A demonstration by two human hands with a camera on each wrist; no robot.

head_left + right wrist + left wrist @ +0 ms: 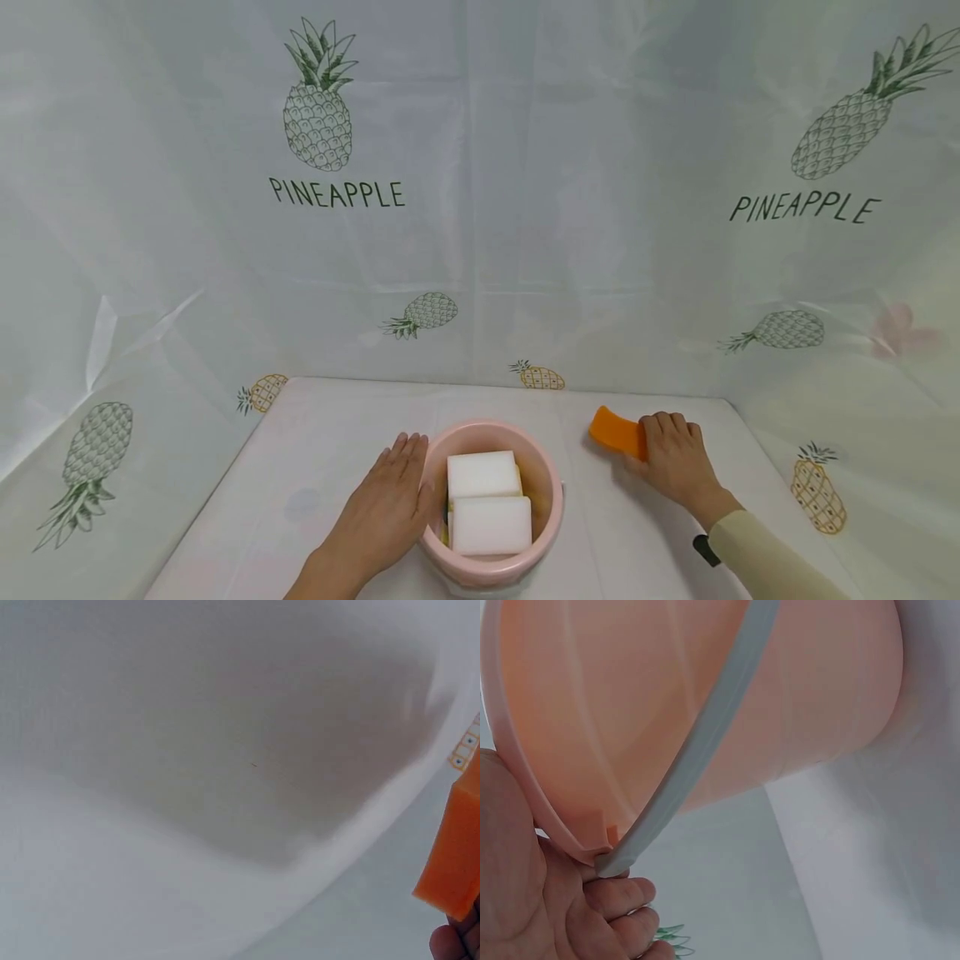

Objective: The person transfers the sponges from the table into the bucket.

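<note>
A pink bucket [555,508] stands upright on the table, with white sponge blocks [492,525] stacked inside; in the head view a little yellow shows beneath them. Against the bucket's left rim rests my left hand [382,504], its fingers fairly straight and together. The left wrist view shows that palm touching the rim beside the end of the grey handle [697,742]. To the right of the bucket, my right hand [675,458] grips one end of an orange sponge [617,432]. That sponge is raised over the table, and in the right wrist view only part of it shows.
A pale cloth covers the table [637,542]. Behind and at both sides hangs a whitish sheet [585,208] printed with pineapples. A dark band [705,550] shows at the right wrist by the sleeve.
</note>
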